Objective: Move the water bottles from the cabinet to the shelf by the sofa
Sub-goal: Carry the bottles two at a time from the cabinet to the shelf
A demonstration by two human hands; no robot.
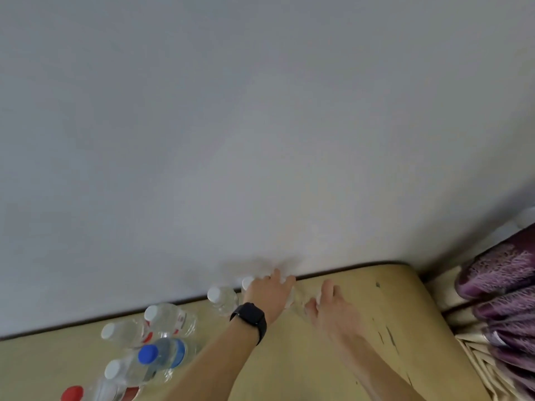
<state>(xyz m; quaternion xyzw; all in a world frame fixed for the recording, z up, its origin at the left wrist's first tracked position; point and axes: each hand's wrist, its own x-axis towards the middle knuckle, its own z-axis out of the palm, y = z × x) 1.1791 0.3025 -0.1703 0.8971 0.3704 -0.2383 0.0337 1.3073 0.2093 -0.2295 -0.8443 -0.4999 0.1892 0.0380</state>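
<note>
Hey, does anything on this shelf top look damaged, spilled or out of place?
Nothing looks spilled, and the water bottles stand upright along the wall. The one oddity is the yellow shelf top: dark scuffs or chips run along its right side, like worn paint. Both hands, left hand and right hand, are setting down a clear bottle.

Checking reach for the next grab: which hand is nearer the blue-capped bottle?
Left. The left hand is up-right of the blue-capped bottle, its forearm passing close by; the right hand is farther right, beyond the left.
</note>
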